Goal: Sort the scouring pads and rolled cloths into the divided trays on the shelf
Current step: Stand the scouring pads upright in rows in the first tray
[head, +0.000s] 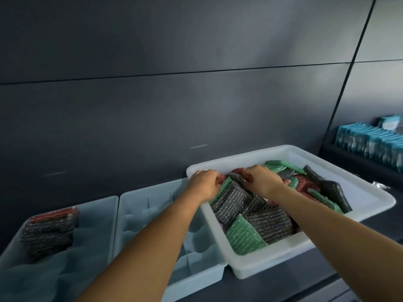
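Left hand (204, 184) and right hand (262, 182) are both down at the far-left corner of the white tub (272, 267). They are close together, fingers curled into the heap of scouring pads (270, 225) that fills it. The left one pinches the edge of a red pad (222, 178) near the tub's far wall. The right one is closed on pads just beside it, though its knuckles hide which colour it has. So I judge this to be the picking step: drawing a batch out of the mixed heap of black, green and red.

Where the batch goes lies to the left of the tub. Right against the tub, its edge seemingly tucked under the tub's left rim, is the middle tray (135, 214), its dividers showing. Further left of the tub is the left tray (96, 216), with a stack of dark pads (48, 234) topped by a red one at its far end. No rolled cloths show anywhere, so I take it the pads come first. Teal packets (370, 144) sit well to the right of the tub, apart from this job.

Next I need to lift my catch free without dragging its neighbours over the rim, since the pads lie loose and overlapping. Then I check that the colours match and carry them left of the tub to a compartment. They look light and springy, so a firm pinch should do.
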